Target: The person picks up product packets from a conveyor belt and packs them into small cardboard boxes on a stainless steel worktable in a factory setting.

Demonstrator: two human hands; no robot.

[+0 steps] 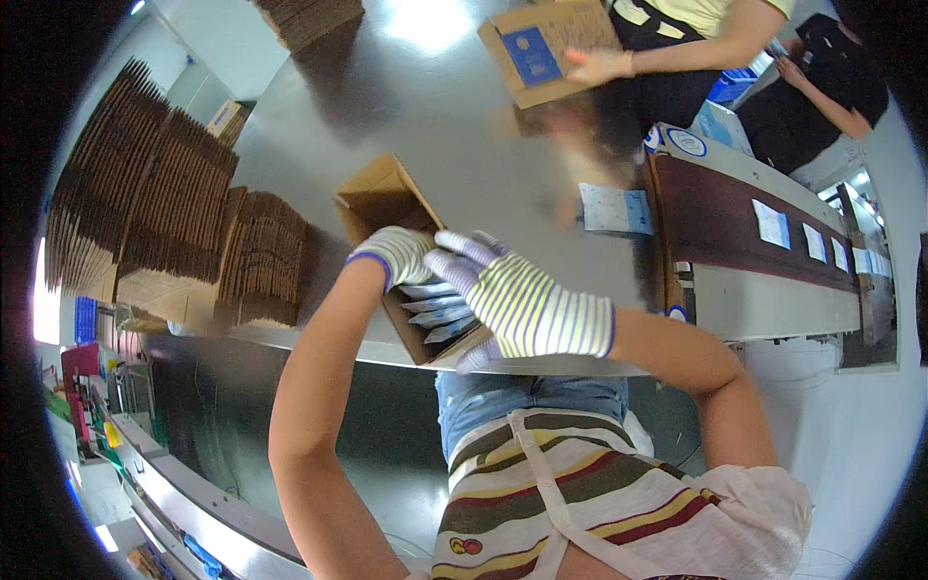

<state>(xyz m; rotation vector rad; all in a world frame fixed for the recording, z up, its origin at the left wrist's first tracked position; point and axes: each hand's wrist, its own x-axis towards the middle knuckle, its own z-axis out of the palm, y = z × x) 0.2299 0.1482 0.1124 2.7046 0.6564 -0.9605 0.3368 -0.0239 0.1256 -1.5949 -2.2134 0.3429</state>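
In front of me, an open cardboard box (pixel 375 184) stands on the metal table near its front edge, tilted to my view. Several white-and-blue flat packets (pixel 440 316) stand in a row inside its near part. My left hand (pixel 398 253), in a striped glove, reaches into the box at its middle; its fingertips are hidden there. My right hand (pixel 527 307), gloved the same way, lies across the box's right side. Its fingers stretch toward the left hand, with the thumb apart near the box's front corner. Nothing shows in its grasp.
Stacks of flattened cardboard boxes (pixel 145 193) stand on the left. At the right, a dark red conveyor belt (pixel 715 208) carries several packets, and one packet (pixel 616 209) sits at its end. Across the table (pixel 425 116), a co-worker handles a cardboard box (pixel 551 48); another person stands farther right.
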